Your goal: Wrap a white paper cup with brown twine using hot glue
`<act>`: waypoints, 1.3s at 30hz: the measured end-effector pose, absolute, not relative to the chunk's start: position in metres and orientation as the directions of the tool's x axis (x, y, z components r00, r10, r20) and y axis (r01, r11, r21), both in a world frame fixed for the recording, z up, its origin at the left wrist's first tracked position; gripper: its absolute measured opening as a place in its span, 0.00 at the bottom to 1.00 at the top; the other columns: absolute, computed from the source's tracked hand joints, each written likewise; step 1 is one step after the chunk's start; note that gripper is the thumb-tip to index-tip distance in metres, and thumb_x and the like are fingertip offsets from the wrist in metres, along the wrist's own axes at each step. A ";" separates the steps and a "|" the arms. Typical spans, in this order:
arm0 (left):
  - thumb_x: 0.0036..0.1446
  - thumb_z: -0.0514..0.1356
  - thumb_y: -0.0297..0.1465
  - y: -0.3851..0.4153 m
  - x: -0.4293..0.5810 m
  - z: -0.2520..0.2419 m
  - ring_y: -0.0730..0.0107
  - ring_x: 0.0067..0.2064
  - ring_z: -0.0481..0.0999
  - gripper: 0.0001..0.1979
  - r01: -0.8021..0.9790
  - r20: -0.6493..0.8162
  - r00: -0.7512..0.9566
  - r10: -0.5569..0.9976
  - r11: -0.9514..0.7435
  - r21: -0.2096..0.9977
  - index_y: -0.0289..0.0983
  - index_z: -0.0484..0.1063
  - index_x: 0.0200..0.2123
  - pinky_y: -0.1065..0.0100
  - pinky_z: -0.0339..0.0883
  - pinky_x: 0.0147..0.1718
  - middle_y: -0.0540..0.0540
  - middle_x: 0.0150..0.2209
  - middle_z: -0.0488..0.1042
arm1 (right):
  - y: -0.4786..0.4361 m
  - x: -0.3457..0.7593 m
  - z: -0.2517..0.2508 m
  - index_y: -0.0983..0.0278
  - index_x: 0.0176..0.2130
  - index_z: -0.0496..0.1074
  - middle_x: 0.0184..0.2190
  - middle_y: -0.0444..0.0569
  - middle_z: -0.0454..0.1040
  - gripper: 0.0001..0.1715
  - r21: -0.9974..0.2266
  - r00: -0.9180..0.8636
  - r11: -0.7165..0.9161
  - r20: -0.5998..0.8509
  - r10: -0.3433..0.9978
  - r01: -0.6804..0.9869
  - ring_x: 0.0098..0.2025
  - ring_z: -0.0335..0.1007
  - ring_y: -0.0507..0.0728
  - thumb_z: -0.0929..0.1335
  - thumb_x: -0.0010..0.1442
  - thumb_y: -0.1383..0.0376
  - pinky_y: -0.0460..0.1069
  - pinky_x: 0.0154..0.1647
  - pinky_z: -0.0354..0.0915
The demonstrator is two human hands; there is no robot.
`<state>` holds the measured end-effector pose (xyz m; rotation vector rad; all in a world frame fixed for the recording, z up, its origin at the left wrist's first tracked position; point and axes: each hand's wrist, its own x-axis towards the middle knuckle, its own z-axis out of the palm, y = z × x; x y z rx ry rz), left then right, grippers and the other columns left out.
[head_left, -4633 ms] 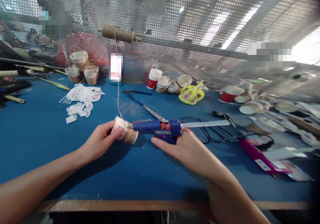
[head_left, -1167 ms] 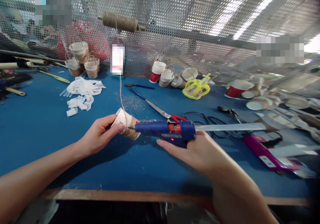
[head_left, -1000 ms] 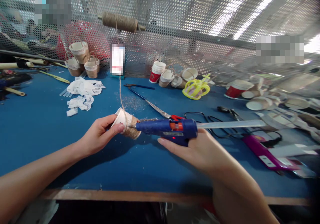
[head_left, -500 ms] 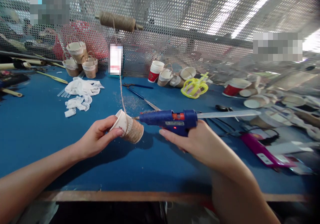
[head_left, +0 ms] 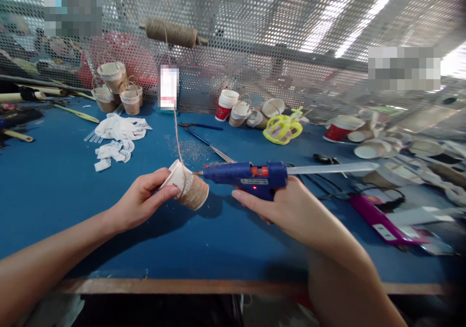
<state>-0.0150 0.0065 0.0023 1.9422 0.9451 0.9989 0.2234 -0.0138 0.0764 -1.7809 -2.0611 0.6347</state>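
Note:
My left hand (head_left: 143, 200) grips a small paper cup (head_left: 186, 186) lying on its side, its lower part wound with brown twine. A strand of twine (head_left: 177, 137) runs up from the cup to a spool (head_left: 174, 32) hung on the mesh wall. My right hand (head_left: 291, 210) holds a blue hot glue gun (head_left: 247, 175) level, a clear glue stick (head_left: 331, 168) poking out of its back. The nozzle sits just right of the cup, a short gap from it.
Scissors (head_left: 207, 142) lie behind the cup. Twine-wrapped cups (head_left: 111, 89) stand at the back left beside white paper scraps (head_left: 116, 135). More cups (head_left: 243, 111), a yellow crown shape (head_left: 284, 128), black cable and a magenta tool (head_left: 382, 220) crowd the right. A person sits beyond the mesh.
The glue gun's nozzle has drawn back a little to the right, off the cup. The cup has turned slightly in my left hand, showing more of its twine-wrapped side.

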 end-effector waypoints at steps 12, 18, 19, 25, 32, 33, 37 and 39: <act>0.55 0.52 0.33 0.008 -0.012 0.003 0.75 0.27 0.62 0.09 0.261 0.260 0.351 0.900 -0.361 0.895 0.33 0.67 0.29 0.74 0.58 0.27 0.51 0.25 0.66 | -0.015 0.221 0.068 0.61 0.25 0.71 0.19 0.44 0.71 0.12 -0.558 -0.260 0.266 0.092 0.961 0.786 0.23 0.66 0.54 0.66 0.48 0.55 0.47 0.22 0.64; 0.55 0.52 0.33 0.008 -0.012 0.003 0.74 0.28 0.62 0.10 0.275 0.252 0.345 0.904 -0.354 0.894 0.33 0.67 0.29 0.74 0.58 0.28 0.50 0.25 0.66 | -0.015 0.217 0.068 0.62 0.24 0.71 0.21 0.44 0.73 0.10 -0.575 -0.244 0.263 0.112 0.963 0.775 0.24 0.68 0.55 0.67 0.46 0.58 0.48 0.25 0.66; 0.55 0.52 0.33 0.008 -0.012 0.003 0.74 0.28 0.63 0.10 0.267 0.254 0.351 0.902 -0.356 0.896 0.33 0.67 0.29 0.73 0.59 0.29 0.50 0.26 0.66 | -0.015 0.218 0.068 0.61 0.24 0.70 0.20 0.44 0.73 0.10 -0.577 -0.248 0.264 0.110 0.963 0.773 0.23 0.67 0.54 0.67 0.46 0.58 0.47 0.24 0.65; 0.56 0.52 0.32 0.007 -0.013 0.003 0.72 0.31 0.64 0.09 0.236 0.284 0.397 0.873 -0.396 0.887 0.34 0.65 0.27 0.72 0.59 0.31 0.50 0.26 0.63 | -0.011 0.224 0.072 0.61 0.19 0.64 0.10 0.39 0.60 0.15 -0.580 -0.202 0.189 0.043 0.979 0.792 0.14 0.54 0.49 0.66 0.48 0.54 0.45 0.14 0.54; 0.56 0.51 0.32 0.007 -0.013 0.003 0.71 0.31 0.63 0.10 0.236 0.336 0.448 0.828 -0.472 0.849 0.34 0.63 0.25 0.72 0.59 0.32 0.50 0.26 0.61 | -0.008 0.223 0.070 0.62 0.15 0.60 0.09 0.39 0.59 0.21 -0.596 -0.162 0.121 -0.015 0.987 0.793 0.13 0.55 0.48 0.66 0.48 0.53 0.45 0.14 0.51; 0.56 0.51 0.32 0.007 -0.013 0.003 0.71 0.31 0.63 0.10 0.243 0.334 0.451 0.828 -0.473 0.847 0.34 0.63 0.25 0.72 0.59 0.32 0.50 0.26 0.61 | -0.007 0.222 0.070 0.62 0.15 0.60 0.09 0.39 0.60 0.21 -0.603 -0.147 0.099 -0.031 0.989 0.792 0.13 0.55 0.48 0.66 0.48 0.53 0.45 0.14 0.52; 0.55 0.51 0.33 0.005 -0.013 0.005 0.71 0.32 0.64 0.10 0.264 0.312 0.421 0.852 -0.445 0.856 0.35 0.63 0.24 0.72 0.59 0.31 0.50 0.26 0.61 | 0.000 0.220 0.071 0.63 0.18 0.62 0.09 0.39 0.61 0.18 -0.694 -0.102 -0.003 -0.110 0.989 0.720 0.13 0.56 0.48 0.67 0.46 0.53 0.45 0.16 0.56; 0.55 0.51 0.34 0.005 -0.013 0.007 0.71 0.30 0.63 0.11 0.287 0.276 0.401 0.874 -0.406 0.867 0.34 0.64 0.25 0.72 0.59 0.31 0.51 0.25 0.62 | 0.008 0.222 0.068 0.64 0.21 0.63 0.11 0.39 0.62 0.16 -0.779 -0.115 0.015 -0.074 0.991 0.626 0.14 0.57 0.48 0.68 0.45 0.55 0.44 0.17 0.56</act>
